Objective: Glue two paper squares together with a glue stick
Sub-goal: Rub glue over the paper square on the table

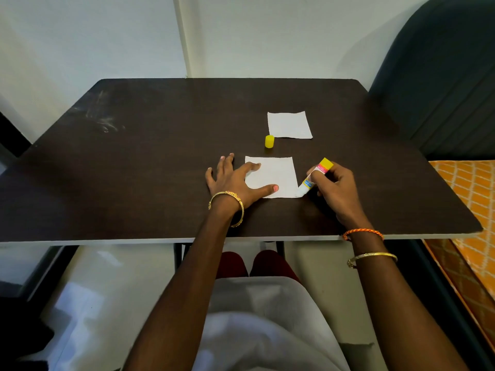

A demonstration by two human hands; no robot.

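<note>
Gluing stage: I judge the near paper square (276,175) is being coated; the second square (289,125) is not yet joined to it.
Landmark: near paper square, lying flat on the dark table (160,162).
Left hand (232,180): spread flat, thumb and forefinger pressed on the square's left part, the other fingers on the table beside it. I read this as pinning the sheet so it cannot slide under the stick.
Right hand (336,188): closed around the glue stick (314,178), just right of the square. The stick is tilted, its white tip at the square's near right corner; whether it touches the paper I cannot tell for certain.
Cap (269,141): yellow, standing on the table just beyond the square's far edge, clear of the working area.
Second square: beyond the cap, apart from the near square, lying flat and untouched.
Surface: dark wood-look top, matt, with pale smears far to the left of the square.
Room: pale wall beyond the table; a dark chair back to the far right; an orange patterned fabric to the right, below table level.
</note>
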